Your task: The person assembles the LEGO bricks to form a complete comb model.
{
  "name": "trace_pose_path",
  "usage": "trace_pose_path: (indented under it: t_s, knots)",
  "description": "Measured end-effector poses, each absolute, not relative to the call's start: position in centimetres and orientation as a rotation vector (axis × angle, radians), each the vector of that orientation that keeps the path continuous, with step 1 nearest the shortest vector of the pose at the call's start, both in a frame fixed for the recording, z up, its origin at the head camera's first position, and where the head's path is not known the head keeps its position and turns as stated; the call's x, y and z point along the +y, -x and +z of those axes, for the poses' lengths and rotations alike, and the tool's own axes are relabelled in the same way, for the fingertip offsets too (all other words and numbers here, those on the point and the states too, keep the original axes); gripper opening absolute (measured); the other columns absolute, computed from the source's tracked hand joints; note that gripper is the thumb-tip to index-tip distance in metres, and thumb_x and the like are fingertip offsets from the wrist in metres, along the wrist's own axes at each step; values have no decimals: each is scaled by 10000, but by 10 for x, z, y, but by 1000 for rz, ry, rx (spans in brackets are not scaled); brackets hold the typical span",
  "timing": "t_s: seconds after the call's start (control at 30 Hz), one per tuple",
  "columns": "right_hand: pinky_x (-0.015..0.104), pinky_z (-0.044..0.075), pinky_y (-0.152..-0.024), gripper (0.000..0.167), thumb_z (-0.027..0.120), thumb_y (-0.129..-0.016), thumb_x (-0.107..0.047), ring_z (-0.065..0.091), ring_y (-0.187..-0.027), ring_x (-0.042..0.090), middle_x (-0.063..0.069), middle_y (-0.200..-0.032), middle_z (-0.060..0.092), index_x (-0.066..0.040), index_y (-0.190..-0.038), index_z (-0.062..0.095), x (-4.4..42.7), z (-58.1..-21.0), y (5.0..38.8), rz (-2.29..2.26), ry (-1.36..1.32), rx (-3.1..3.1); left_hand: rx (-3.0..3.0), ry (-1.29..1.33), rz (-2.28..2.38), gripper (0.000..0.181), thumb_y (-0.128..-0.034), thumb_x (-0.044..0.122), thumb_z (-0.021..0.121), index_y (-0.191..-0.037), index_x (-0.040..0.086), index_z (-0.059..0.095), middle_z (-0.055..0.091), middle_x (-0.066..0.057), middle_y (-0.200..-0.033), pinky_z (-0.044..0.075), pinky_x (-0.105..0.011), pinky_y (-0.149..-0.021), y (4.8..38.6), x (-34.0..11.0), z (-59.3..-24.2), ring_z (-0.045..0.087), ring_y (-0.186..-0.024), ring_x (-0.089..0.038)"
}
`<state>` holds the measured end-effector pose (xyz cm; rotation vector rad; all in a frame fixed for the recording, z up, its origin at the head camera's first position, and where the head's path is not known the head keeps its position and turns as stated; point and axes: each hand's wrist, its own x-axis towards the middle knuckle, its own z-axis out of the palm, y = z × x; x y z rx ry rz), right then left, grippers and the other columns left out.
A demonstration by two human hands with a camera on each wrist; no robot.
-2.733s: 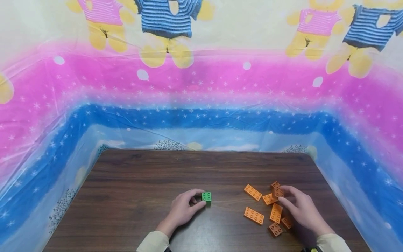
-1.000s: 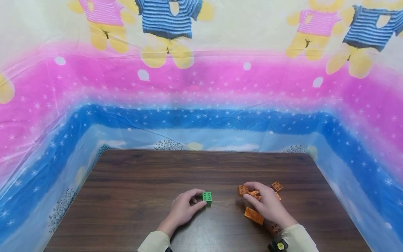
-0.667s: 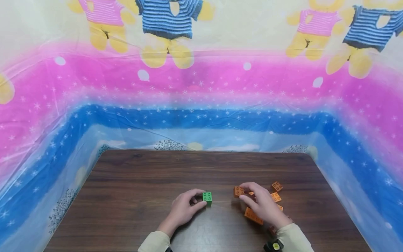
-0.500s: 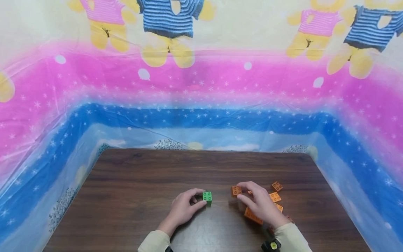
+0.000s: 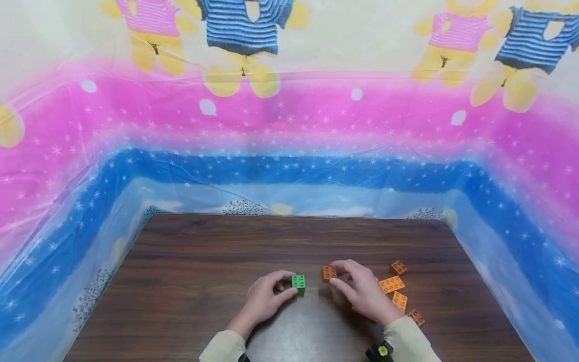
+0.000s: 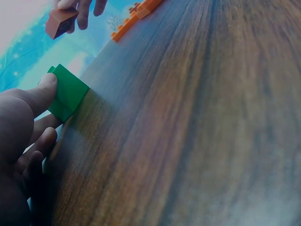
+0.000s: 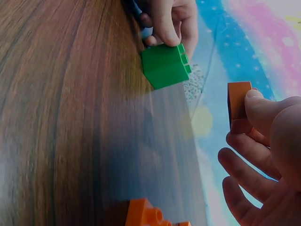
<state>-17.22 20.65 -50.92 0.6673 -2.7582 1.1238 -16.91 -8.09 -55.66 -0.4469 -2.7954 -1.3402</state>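
Observation:
On the table, a green toy building brick with studs on top stands upright, pinched between thumb and fingers of my left hand. To its right, my right hand holds a brown-orange brick by thumb and fingertips. In the right wrist view this brown-orange brick is raised off the tabletop, apart from the green brick. The left wrist view shows the green brick resting on the wood.
Right of my right hand lie several loose bricks: a long orange brick, another orange brick, and brown-orange ones. A further orange brick is partly hidden under that hand. A patterned cloth surrounds the table's back and sides.
My right hand has taken the brown-orange brick from the group at right and carried it left, closer to the green brick. The left hand and green brick have stayed in place.

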Motion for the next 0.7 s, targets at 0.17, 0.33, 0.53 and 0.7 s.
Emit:
trace_pose_path:
  t_s: [0.17,0.33,0.53,0.7]
  knots:
    - [359,592,-886,328,723,-1018,-283,700,-1050,127,-27,-1207,697,-153,-1315,672,199,-513,173,1144,-709,-2743,-2802,444,-1327,339,-953,436,774,-1270,321,732,705,154,-984,432,-334,-735,171,-81,-558,590,-823,11]
    - [344,592,-879,314,706,-1029,-287,689,-1054,126,-40,-1209,689,-164,-1314,665,191,-516,171,1192,-702,-2782,-2807,451,-1334,351,-952,449,772,-1273,314,732,716,145,-1025,441,-327,-733,170,-81,-560,595,-833,16]
    - [334,588,-886,320,714,-1024,-265,685,-1060,113,-51,-1228,686,-156,-1320,661,184,-515,171,1225,-715,-2783,-2794,455,-1347,345,-954,439,772,-1268,301,738,733,129,-1073,450,-316,-744,171,-81,-559,609,-845,9]
    - [353,590,-893,347,712,-1026,-269,693,-1067,123,-31,-1255,688,-128,-1337,653,180,-514,174,1213,-747,-2760,-2787,453,-1336,340,-950,420,782,-1264,298,741,735,123,-1050,450,-311,-740,171,-81,-558,615,-840,-1]
